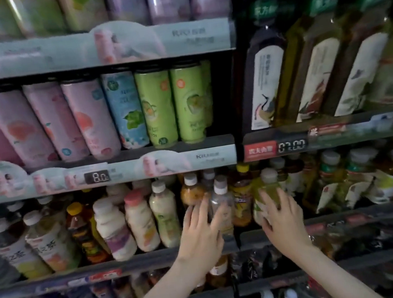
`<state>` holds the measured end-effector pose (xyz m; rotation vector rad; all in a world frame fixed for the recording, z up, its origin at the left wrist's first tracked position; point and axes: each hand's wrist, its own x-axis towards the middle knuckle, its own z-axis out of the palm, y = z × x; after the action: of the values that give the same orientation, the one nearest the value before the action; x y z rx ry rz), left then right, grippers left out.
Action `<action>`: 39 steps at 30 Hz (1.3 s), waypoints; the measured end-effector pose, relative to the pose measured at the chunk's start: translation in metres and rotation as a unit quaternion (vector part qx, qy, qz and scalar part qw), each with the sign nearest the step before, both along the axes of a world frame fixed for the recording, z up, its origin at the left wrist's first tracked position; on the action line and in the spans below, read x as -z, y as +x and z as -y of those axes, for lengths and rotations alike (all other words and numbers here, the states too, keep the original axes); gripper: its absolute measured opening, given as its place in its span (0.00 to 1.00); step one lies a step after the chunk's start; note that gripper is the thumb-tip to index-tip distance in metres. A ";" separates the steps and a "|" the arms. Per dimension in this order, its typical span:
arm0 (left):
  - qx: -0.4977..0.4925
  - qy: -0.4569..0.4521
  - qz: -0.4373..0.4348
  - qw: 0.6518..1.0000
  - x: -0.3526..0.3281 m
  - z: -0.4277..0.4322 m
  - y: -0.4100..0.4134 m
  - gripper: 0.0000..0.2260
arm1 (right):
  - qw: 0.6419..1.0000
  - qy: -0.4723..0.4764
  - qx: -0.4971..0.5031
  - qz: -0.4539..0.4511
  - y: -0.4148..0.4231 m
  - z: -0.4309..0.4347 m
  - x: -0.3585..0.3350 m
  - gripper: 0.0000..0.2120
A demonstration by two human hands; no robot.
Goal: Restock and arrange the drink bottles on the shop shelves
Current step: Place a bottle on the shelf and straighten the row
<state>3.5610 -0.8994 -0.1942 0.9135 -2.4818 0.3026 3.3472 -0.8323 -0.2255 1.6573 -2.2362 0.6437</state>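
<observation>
Both of my hands reach to the third shelf from the top. My left hand wraps around a clear bottle with a grey cap that stands at the shelf's front edge. My right hand grips a yellow-green drink bottle with a white cap just to the right of it. Between the two stands a dark amber tea bottle with a yellow cap. An orange juice bottle sits behind my left fingers.
Milky white bottles and tea bottles fill the shelf to the left. Pink, blue and green cans line the shelf above. Tall square tea bottles stand upper right. A dark shelf rail runs below my hands, with more bottles underneath.
</observation>
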 end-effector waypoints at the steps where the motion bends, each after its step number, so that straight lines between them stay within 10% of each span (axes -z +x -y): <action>1: -0.016 0.014 0.014 1.000 0.002 -0.001 -0.017 0.37 | 1.000 0.016 -0.009 0.013 -0.015 0.002 -0.003 0.40; 9: -0.109 0.124 0.015 0.986 0.012 -0.025 -0.075 0.35 | 0.973 0.119 -0.139 0.141 -0.064 0.031 -0.017 0.40; 16: -0.115 0.085 0.018 0.990 0.005 -0.018 -0.078 0.37 | 0.985 0.011 -0.165 -0.041 -0.034 0.048 -0.034 0.46; 21: -0.135 0.092 0.011 0.986 -0.007 -0.013 -0.075 0.38 | 0.980 0.141 -0.129 0.049 -0.008 0.069 -0.057 0.29; 24: -0.113 0.096 0.006 0.989 -0.007 -0.017 -0.065 0.37 | 0.979 0.058 -0.192 0.016 -0.005 0.050 -0.055 0.22; 33: -0.010 0.113 0.031 0.993 0.008 -0.021 -0.049 0.36 | 0.954 0.022 -0.262 -0.140 0.003 -0.013 -0.008 0.26; 39: 0.023 0.197 0.023 0.980 0.017 -0.022 -0.063 0.31 | 0.977 -0.051 -0.208 0.013 0.001 -0.024 -0.035 0.15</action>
<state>3.4976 -0.8772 -0.2110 1.0067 -2.6513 -0.1940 3.3484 -0.8086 -0.1910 2.0894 -1.8432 0.8648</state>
